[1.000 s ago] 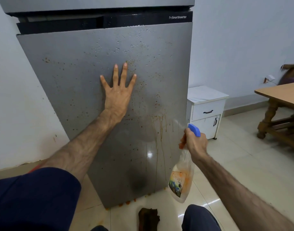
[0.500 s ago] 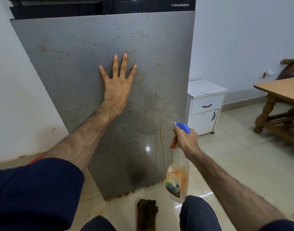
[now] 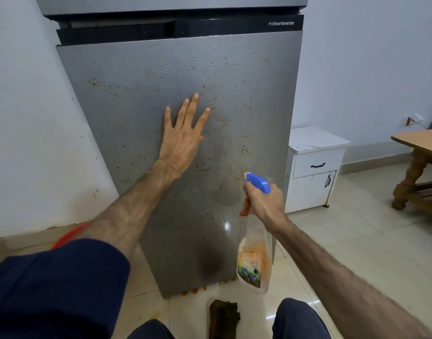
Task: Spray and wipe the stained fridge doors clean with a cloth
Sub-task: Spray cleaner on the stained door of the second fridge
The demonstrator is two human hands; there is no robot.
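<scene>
While fingers (image 3: 245,206) grip bottle (image 3: 254,260), door (image 3: 127,99) faces nozzle.

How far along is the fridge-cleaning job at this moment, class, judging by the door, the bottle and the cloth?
Done: droplets bead on the lower fridge door near its top, so some spraying has happened. In hand: the right hand grips the spray bottle, nozzle towards the door, while the left hand presses flat on it. Left: orange stains remain, and the brown cloth lies on the floor, so wiping seems not begun.

Single head-worn wide-angle view, facing forward and down, close to the fridge door (image 3: 136,113), floor (image 3: 357,241) below
</scene>
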